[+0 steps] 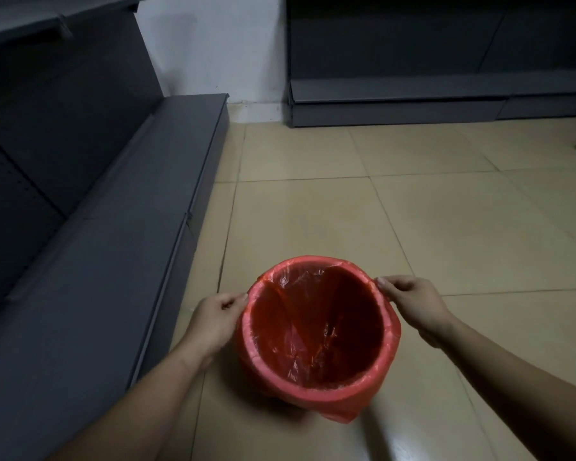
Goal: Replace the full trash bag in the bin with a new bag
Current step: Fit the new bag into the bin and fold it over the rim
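A round bin (316, 389) stands on the tiled floor, lined with a thin red trash bag (313, 324) whose edge is folded out over the rim. The bag's inside looks hollow, with no rubbish showing. My left hand (213, 319) pinches the bag's edge at the rim's left side. My right hand (409, 299) pinches the bag's edge at the rim's upper right side. A loose flap of the bag hangs down the bin's right front.
A low dark grey shelf unit (120, 227) runs along the left, close to the bin. Another dark shelf unit (429, 94) stands against the far wall. Beige floor tiles (429, 211) stretch beyond and to the right of the bin.
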Action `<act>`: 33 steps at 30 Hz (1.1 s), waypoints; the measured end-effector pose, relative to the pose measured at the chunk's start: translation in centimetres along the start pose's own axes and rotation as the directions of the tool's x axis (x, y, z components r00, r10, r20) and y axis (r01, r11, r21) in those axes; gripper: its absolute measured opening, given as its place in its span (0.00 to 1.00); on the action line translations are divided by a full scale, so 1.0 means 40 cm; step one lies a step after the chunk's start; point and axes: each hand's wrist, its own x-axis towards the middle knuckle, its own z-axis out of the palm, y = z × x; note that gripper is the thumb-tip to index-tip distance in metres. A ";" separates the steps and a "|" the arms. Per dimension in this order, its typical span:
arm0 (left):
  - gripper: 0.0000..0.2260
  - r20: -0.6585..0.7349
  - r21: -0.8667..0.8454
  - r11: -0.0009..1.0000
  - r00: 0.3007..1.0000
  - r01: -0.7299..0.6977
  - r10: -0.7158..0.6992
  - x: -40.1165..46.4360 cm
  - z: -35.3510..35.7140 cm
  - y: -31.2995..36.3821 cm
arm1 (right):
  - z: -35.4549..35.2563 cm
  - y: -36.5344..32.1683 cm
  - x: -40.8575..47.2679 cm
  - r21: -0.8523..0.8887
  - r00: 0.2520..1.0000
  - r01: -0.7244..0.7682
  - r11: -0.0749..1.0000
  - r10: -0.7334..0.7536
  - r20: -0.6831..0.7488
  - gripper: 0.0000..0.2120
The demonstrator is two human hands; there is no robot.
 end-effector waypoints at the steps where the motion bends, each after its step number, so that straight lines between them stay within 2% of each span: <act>1: 0.08 -0.006 -0.014 1.000 1.000 0.007 -0.007 -0.002 0.006 -0.001 | 0.004 0.006 0.001 0.005 1.000 -0.014 1.000 0.015 -0.007 0.08; 7: 0.09 -0.061 -0.169 0.980 0.991 0.104 -0.116 0.003 0.017 -0.024 | 0.021 0.014 -0.018 0.072 0.997 -0.076 0.995 0.074 0.021 0.16; 13: 0.09 -0.025 -0.163 0.977 0.989 0.138 -0.144 -0.002 0.023 -0.038 | 0.020 0.028 -0.019 0.052 0.990 -0.134 0.990 0.132 0.051 0.18; 18: 0.14 -0.054 -0.172 0.977 0.989 0.126 -0.137 0.031 0.000 -0.018 | 0.006 0.000 0.021 0.044 0.993 -0.116 0.992 0.117 -0.021 0.10; 21: 0.16 -0.084 -0.182 0.978 0.990 0.101 -0.118 0.087 -0.002 0.037 | 0.010 -0.041 0.061 0.015 0.996 -0.075 0.997 0.076 -0.044 0.09; 24: 0.13 0.011 -0.153 0.981 0.992 0.124 -0.123 0.134 0.026 0.094 | 0.036 -0.079 0.099 -0.060 0.999 -0.044 0.997 0.046 0.030 0.12; 27: 0.11 0.131 -0.195 0.959 0.975 0.204 -0.181 0.150 0.057 0.106 | 0.062 -0.089 0.124 -0.045 0.987 -0.083 0.996 0.089 0.133 0.11; 33: 0.11 0.127 -0.230 0.943 0.968 0.241 -0.216 0.176 0.071 0.088 | 0.075 -0.075 0.142 -0.019 0.978 -0.117 0.993 0.118 0.174 0.09</act>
